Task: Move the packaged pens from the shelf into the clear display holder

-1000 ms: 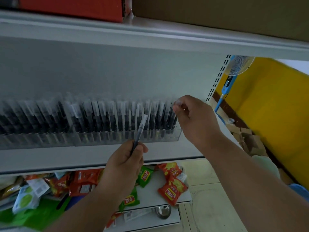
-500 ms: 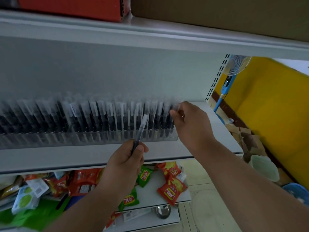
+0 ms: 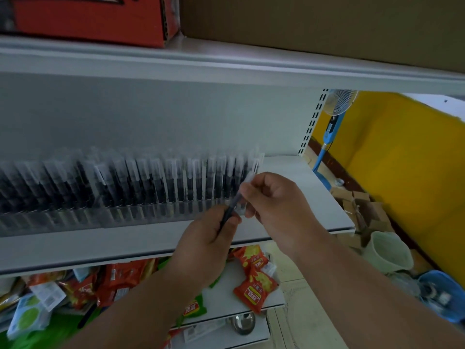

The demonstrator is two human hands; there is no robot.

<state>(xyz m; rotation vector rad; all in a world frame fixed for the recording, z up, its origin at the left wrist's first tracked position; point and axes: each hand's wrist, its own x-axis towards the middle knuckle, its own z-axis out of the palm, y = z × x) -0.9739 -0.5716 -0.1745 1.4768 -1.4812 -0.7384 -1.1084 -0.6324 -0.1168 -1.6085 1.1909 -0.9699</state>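
A long clear display holder (image 3: 141, 217) stands on the white shelf (image 3: 312, 197), packed with several upright packaged black pens (image 3: 171, 182). In front of its right end both hands share one packaged pen (image 3: 232, 206). My left hand (image 3: 208, 238) grips its lower end from below. My right hand (image 3: 274, 197) pinches the pen's clear upper end between thumb and fingertips. The pen leans to the right, just before the holder's front wall.
Above, a red box (image 3: 95, 18) and a brown carton (image 3: 327, 26) sit on the upper shelf. Snack packets (image 3: 254, 285) lie on the lower shelf. At right are a blue standing fan (image 3: 332, 122), a yellow wall, a pale bucket (image 3: 387, 250) and cartons on the floor.
My right hand left the top of the holder's last pens and came down to the pen in my left hand. My left hand moved that pen right, toward the holder's right end.
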